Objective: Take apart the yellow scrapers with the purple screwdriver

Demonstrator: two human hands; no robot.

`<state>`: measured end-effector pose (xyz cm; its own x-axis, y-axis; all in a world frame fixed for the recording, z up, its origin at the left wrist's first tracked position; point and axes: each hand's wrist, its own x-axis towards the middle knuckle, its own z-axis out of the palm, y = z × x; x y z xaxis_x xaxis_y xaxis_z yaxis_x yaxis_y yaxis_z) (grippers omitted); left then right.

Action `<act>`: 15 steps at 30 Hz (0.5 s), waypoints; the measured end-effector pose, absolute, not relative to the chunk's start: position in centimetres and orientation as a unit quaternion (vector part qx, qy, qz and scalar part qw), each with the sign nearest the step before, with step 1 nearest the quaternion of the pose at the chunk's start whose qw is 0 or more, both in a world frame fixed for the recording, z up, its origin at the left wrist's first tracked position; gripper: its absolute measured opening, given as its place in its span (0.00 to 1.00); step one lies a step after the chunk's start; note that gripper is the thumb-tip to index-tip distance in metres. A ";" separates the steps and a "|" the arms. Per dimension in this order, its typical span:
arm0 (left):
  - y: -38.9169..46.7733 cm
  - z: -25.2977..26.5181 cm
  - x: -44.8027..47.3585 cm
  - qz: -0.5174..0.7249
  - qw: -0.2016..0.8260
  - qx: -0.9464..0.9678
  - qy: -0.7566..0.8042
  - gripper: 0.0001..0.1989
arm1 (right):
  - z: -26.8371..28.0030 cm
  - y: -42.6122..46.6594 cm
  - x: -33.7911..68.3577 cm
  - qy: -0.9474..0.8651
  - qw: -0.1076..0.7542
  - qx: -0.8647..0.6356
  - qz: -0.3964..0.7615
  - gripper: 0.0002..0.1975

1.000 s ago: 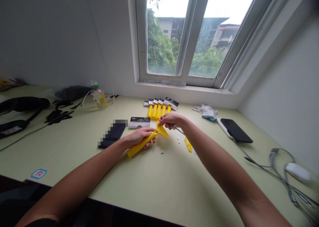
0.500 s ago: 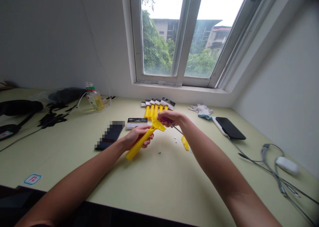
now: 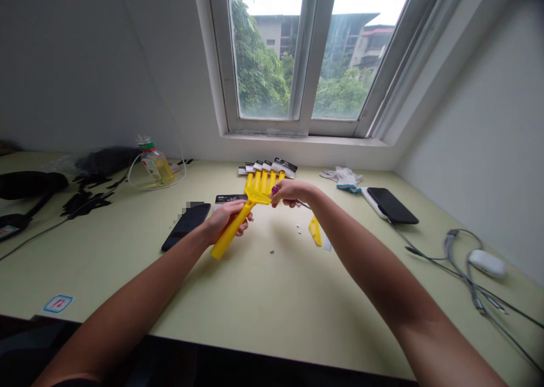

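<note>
A dark phone (image 3: pixel 187 226) lies at 9 o'clock from the yellow T-headed tool (image 3: pixel 229 237), which is held above the table (image 3: pixel 272 313), between 7 and 8 o'clock from your view's centre. Your left hand (image 3: pixel 224 220) is curled around its upper handle. It looks like plastic: probably light, stiff and rather slick, so grip firmly just below the head, where twisting is easiest to resist. At its 4 o'clock lies 1 tiny metal piece (image 3: pixel 272 252). At 2 o'clock, your right hand (image 3: pixel 293 191) has its fingers closed around a purple-handled driver (image 3: pixel 275 190); whether it touches the head, you cannot tell. At 3 o'clock lie 2 tiny nuts (image 3: pixel 298 225), then 1 flat yellow piece (image 3: pixel 315 232).
</note>
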<state>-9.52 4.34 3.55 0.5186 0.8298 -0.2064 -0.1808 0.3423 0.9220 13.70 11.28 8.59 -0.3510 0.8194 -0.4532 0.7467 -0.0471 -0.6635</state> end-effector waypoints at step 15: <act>5.8 3.5 -5.8 0.216 0.300 0.767 0.524 0.17 | 9.9 3.5 18.6 -0.819 0.055 -0.544 0.175 0.06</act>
